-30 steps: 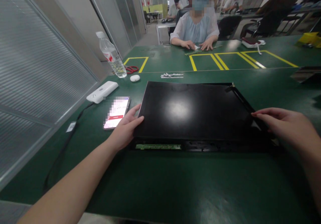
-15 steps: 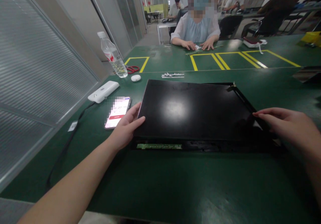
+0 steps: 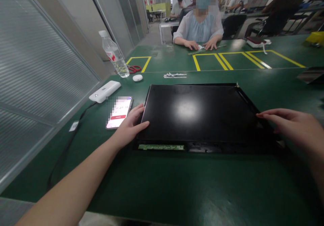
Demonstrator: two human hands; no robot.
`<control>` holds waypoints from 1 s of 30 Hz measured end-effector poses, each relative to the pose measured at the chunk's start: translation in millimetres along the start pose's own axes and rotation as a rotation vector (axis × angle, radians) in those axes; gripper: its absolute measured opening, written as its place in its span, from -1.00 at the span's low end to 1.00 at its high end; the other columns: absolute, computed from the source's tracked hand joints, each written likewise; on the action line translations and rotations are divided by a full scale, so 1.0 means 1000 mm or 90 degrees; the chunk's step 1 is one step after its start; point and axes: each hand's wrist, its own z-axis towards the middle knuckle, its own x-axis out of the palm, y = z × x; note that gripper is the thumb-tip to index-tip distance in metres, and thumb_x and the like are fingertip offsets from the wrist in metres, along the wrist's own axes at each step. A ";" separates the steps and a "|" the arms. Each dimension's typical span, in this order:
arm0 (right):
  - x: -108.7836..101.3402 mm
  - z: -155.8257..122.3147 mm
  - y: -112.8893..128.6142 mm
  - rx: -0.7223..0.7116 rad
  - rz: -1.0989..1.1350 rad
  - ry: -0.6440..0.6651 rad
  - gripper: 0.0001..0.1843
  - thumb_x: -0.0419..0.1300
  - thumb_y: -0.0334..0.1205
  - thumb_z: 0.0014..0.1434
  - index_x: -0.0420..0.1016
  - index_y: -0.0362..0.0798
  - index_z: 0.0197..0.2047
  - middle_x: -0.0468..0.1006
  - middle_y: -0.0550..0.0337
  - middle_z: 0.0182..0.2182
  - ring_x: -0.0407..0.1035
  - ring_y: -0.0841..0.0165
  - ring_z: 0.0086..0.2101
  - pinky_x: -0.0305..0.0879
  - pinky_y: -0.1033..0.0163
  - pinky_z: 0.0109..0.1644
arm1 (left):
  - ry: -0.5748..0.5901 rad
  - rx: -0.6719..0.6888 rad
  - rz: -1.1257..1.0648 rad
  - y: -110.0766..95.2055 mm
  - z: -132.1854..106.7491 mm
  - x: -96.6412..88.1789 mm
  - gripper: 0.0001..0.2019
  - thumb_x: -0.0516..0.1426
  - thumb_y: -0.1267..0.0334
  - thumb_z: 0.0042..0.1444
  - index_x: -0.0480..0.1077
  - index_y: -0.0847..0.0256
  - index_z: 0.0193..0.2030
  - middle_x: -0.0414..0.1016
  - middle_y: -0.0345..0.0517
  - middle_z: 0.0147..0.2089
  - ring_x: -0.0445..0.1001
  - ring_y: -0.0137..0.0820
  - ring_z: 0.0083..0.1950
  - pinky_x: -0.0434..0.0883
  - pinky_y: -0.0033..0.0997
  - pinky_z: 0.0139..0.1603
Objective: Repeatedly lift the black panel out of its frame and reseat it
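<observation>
A glossy black screen panel (image 3: 215, 118) lies face up over a black frame (image 3: 249, 99), whose far and right rims show beyond it. My left hand (image 3: 133, 123) grips the panel's left edge, thumb on top and fingers along the side. At the right edge, my right hand (image 3: 291, 124) has its thumb and forefinger pinched together on the panel's border; the exact contact is hard to see. A green circuit strip (image 3: 160, 147) runs along the near side, left of the middle.
Left of the panel are a phone (image 3: 118, 113), a white power bank (image 3: 105, 91) with a black cable, a white earbud case (image 3: 137, 78), red-handled scissors (image 3: 135, 69) and a water bottle (image 3: 115, 57). White scraps (image 3: 175, 75) lie beyond the panel. A masked person (image 3: 199, 27) sits opposite.
The panel's left and far side has come down and moved slightly right, lying flatter in the frame. My left hand has moved slightly right with it; the right hand is almost still.
</observation>
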 end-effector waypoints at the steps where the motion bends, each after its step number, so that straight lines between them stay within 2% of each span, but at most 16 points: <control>1: 0.000 -0.001 0.001 -0.002 0.008 0.000 -0.56 0.29 0.11 -0.26 0.68 0.05 -0.31 0.67 0.11 -0.28 0.40 0.21 -0.40 0.34 0.10 -0.36 | 0.004 0.000 0.006 0.001 0.001 0.000 -0.34 0.35 -0.01 0.15 0.41 0.07 0.37 0.03 0.06 0.62 -0.02 0.02 0.62 0.04 0.02 0.58; 6: -0.003 -0.009 0.008 0.002 0.024 -0.011 -0.60 0.26 0.08 -0.26 0.66 0.04 -0.37 0.67 0.07 -0.28 0.36 0.25 -0.46 0.31 0.10 -0.42 | 0.015 -0.011 0.009 0.001 0.002 -0.001 -0.33 0.35 -0.02 0.14 0.42 0.11 0.37 0.02 0.10 0.62 0.05 0.07 0.60 0.13 0.01 0.54; 10: -0.003 -0.010 0.008 0.002 0.019 -0.013 -0.59 0.25 0.09 -0.25 0.67 0.05 -0.36 0.67 0.06 -0.28 0.34 0.25 -0.49 0.26 0.10 -0.45 | 0.021 -0.007 0.066 0.003 0.003 -0.003 -0.32 0.34 -0.06 0.14 0.42 0.10 0.38 0.02 0.12 0.61 0.02 0.07 0.61 0.11 0.04 0.55; 16: -0.002 -0.005 0.004 0.010 0.017 -0.008 -0.57 0.26 0.11 -0.24 0.67 0.08 -0.31 0.68 0.09 -0.20 0.36 0.24 -0.45 0.27 0.09 -0.41 | 0.025 0.002 0.142 0.008 0.004 -0.006 -0.29 0.31 -0.08 0.15 0.39 0.14 0.40 0.00 0.18 0.62 -0.02 0.12 0.61 0.08 0.15 0.54; 23: -0.004 -0.005 0.003 0.007 -0.011 -0.013 -0.59 0.25 0.11 -0.21 0.68 0.08 -0.32 0.69 0.10 -0.22 0.37 0.23 -0.47 0.27 0.05 -0.38 | 0.013 -0.003 0.205 0.004 0.003 -0.005 -0.31 0.30 -0.07 0.14 0.41 0.15 0.37 -0.10 0.20 0.64 -0.09 0.17 0.62 0.09 0.23 0.52; 30: 0.000 -0.004 0.003 0.011 -0.004 -0.018 -0.60 0.27 0.10 -0.23 0.68 0.09 -0.34 0.70 0.12 -0.24 0.40 0.18 -0.45 0.34 0.00 -0.31 | 0.021 -0.002 0.236 -0.001 0.003 -0.004 -0.32 0.28 -0.06 0.13 0.41 0.18 0.34 -0.08 0.25 0.63 -0.10 0.20 0.62 0.06 0.28 0.52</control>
